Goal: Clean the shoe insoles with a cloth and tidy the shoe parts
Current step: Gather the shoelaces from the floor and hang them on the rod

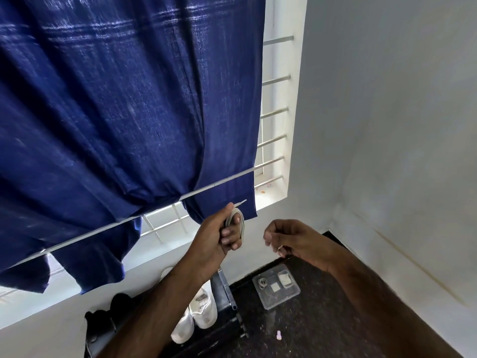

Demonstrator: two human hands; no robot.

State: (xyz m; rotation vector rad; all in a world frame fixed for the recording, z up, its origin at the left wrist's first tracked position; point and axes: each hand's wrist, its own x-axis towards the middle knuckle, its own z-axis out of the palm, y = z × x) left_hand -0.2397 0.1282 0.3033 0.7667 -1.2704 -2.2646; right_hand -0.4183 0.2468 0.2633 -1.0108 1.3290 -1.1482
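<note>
Here, in the head view, the left hand (pixel 222 232) is raised in front of a blue curtain (pixel 124 120), its grip grasping a coil of white shoelace (pixel 237 220) wound round the fingers, with one lace tip sticking out past the thumb toward the upper right. The right hand (pixel 289 237) is hovering just beside it, fingers curled inward; something small and pale is showing at the fingertips, but whether that grip is pinching anything I cannot tell. Below the hands, a pair of white shoes (pixel 198 313) is lying on a dark rack, with black shoes (pixel 108 319) to the left of them. On the dark speckled bench (pixel 304 329) to the right, a clear plastic tray (pixel 275 286) is holding a few small white items. A window grille (pixel 273 112) is showing behind the curtain.
</note>
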